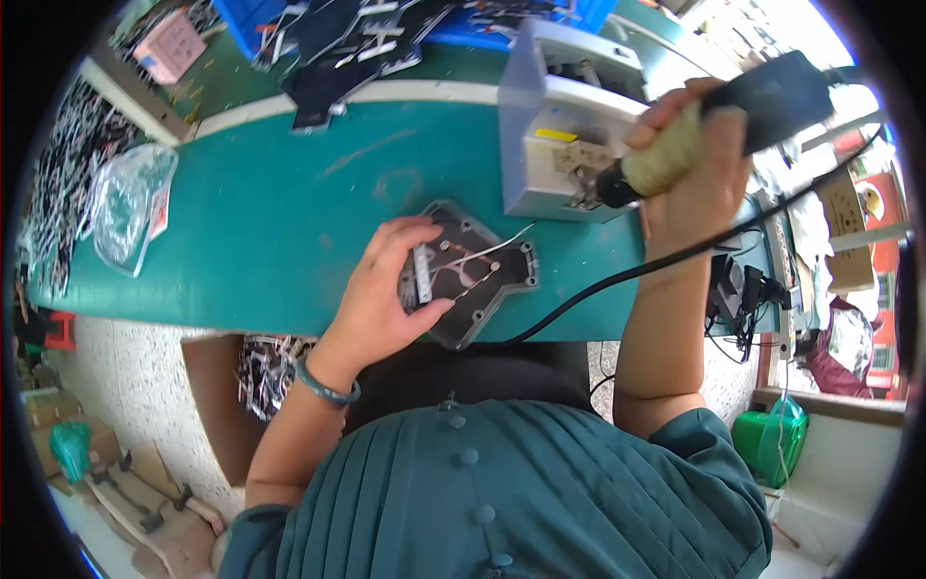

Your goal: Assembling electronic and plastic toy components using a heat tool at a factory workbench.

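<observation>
The dark grey, angular casing (490, 287), with thin white and reddish wires across its face and round holes along its edge, sits at the green bench's (280, 241) near edge, pinched by the left hand (378, 288); the right hand (702, 154) grips a corded tool (666, 154).

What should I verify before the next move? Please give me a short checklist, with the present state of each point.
1. Left grip on the dark case, over the green table: ok.
2. Right grip around the pale section of the handheld tool: ok.
3. Tool tip away from the parts bin: not ok; it is at the open front.
4. Small part on the tip: cannot tell; too small and blurred.
5. Thin white wire inside the case: not ok; its end shows beyond the case outline.
6. Black cable clear of the right forearm: not ok; it crosses the forearm in this view.
</observation>
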`<state>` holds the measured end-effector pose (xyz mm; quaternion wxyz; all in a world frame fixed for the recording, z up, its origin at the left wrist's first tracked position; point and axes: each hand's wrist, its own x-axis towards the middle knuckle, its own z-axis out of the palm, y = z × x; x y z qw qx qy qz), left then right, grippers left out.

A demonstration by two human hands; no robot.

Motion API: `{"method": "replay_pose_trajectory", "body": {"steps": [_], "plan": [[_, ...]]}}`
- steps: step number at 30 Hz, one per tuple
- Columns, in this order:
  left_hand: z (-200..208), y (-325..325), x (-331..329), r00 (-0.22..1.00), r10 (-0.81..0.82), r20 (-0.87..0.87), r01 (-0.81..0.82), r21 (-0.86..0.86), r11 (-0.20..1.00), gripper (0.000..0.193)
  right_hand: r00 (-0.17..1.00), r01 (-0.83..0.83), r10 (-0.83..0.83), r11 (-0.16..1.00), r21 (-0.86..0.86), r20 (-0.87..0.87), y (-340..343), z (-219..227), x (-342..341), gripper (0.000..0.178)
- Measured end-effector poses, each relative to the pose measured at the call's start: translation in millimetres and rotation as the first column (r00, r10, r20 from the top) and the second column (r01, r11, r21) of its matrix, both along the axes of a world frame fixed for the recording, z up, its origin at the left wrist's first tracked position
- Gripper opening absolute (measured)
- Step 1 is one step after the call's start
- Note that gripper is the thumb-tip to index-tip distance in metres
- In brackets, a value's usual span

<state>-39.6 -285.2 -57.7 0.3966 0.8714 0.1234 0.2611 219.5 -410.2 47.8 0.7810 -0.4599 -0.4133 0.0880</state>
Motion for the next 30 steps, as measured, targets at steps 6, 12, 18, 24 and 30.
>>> {"method": "replay_pose_trajectory", "body": {"steps": [6,12,18,24,30], "plan": [[5,-6,11,0.998,-0.032,0.063,0.034,-0.033,0.999,0.069,0.905,-0.354,0.388,0.915,0.195,-0.175,-1,-31,-41,0.079],[5,-12,13,0.999,-0.002,0.038,0.003,-0.009,1.0,0.07,0.917,-0.386,0.384,0.922,0.0,-0.11,5,-35,-75,0.084],[4,-17,16,0.997,0.006,0.074,-0.004,-0.023,1.0,0.069,0.857,-0.479,0.492,0.87,0.111,-0.152,6,-40,-70,0.072],[4,-16,18,0.997,0.011,0.073,-0.009,-0.025,1.0,0.067,0.881,-0.449,0.455,0.891,0.071,-0.129,9,-42,-68,0.07],[4,-13,23,0.996,0.01,0.094,-0.009,-0.012,1.0,0.066,0.887,-0.439,0.444,0.896,0.068,-0.123,12,-42,-63,0.069]]}}
